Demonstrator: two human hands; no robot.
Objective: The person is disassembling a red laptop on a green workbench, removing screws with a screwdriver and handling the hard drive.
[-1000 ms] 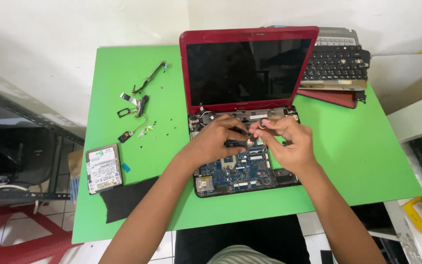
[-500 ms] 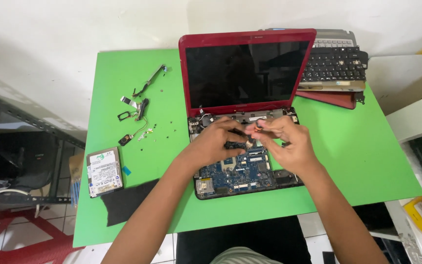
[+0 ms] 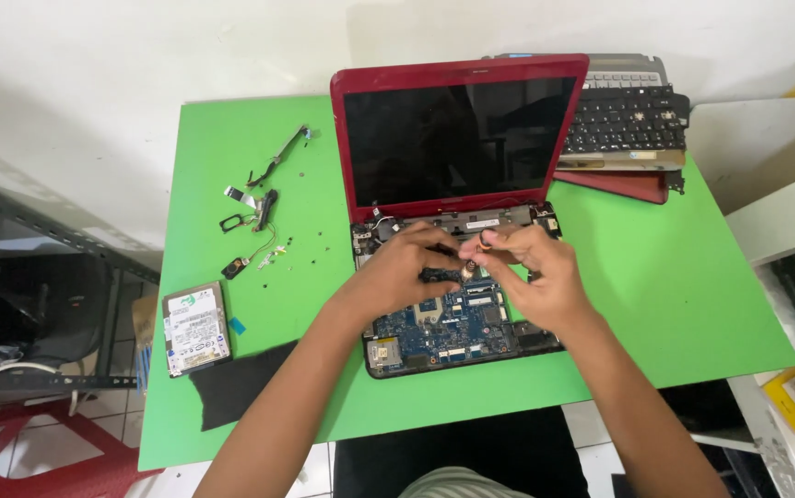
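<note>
Both hands [image 3: 471, 267] have edged closer together.

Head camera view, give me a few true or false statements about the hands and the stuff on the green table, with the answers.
1. Both hands work over the open base of the red laptop. True: left hand and right hand meet above the blue circuit board.
2. The laptop screen is lit. False: it is dark.
3. A hard drive lies at the table's left. True.
4. The detached keyboard lies under the hands. False: it sits behind the laptop, at the right.
</note>
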